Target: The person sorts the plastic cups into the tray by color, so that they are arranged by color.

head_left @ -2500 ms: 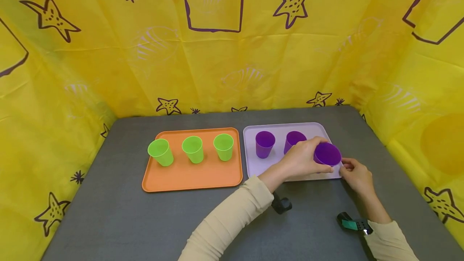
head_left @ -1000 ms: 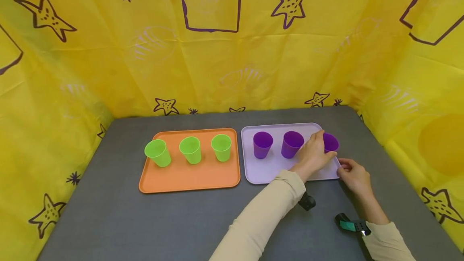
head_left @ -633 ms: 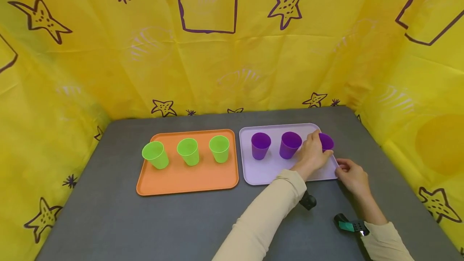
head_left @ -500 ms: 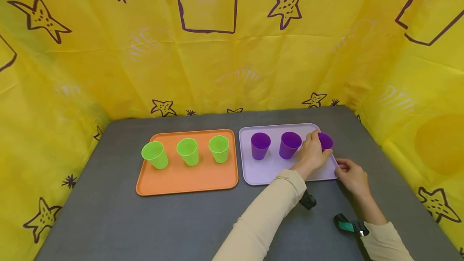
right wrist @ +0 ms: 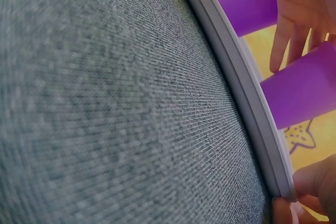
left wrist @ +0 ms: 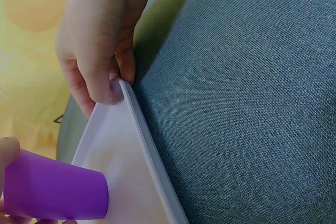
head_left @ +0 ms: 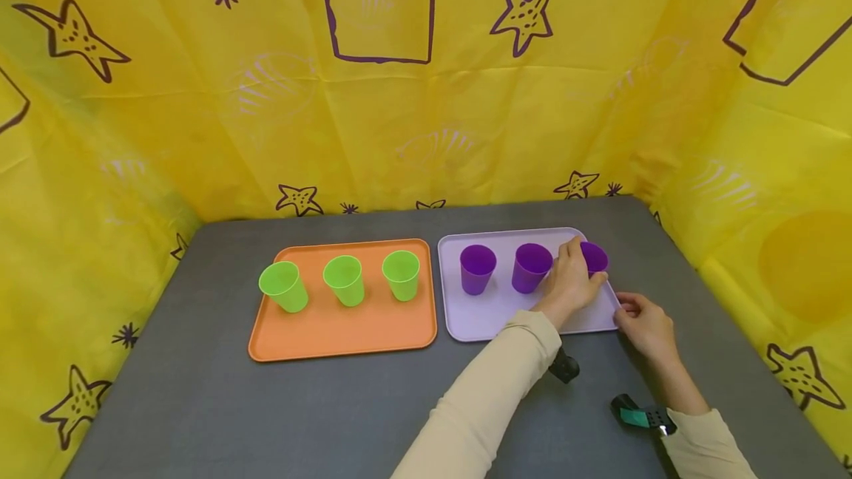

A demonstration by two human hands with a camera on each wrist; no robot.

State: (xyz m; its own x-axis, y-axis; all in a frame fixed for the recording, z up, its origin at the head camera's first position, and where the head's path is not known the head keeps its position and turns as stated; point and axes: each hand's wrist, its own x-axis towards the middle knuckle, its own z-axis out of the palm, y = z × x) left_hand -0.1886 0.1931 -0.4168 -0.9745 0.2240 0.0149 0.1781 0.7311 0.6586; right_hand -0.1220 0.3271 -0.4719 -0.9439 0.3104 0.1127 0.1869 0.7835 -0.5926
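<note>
My left hand (head_left: 569, 279) grips the rightmost purple cup (head_left: 594, 257), which stands upright at the right end of the lilac tray (head_left: 479, 320). Only part of that cup shows behind the fingers in the head view; its side is plain in the left wrist view, with fingers around its rim end and its base down at the tray. My right hand (head_left: 646, 327) pinches the tray's near right corner between thumb and fingers. Two more purple cups stand on the same tray, the middle cup (head_left: 531, 268) beside my left hand and the left cup (head_left: 477, 270) farther over.
An orange tray (head_left: 346, 335) lies to the left with three green cups in a row: a tilted-looking left cup (head_left: 285, 287), a middle cup (head_left: 344, 281) and a right cup (head_left: 401, 276). Yellow patterned cloth (head_left: 373, 117) encloses the grey table (head_left: 266, 420) at the back and sides.
My left hand has brought the rightmost purple cup back and down onto the lilac tray, then stayed around it. The right hand has kept hold of the tray corner. The head view has shifted slightly.
</note>
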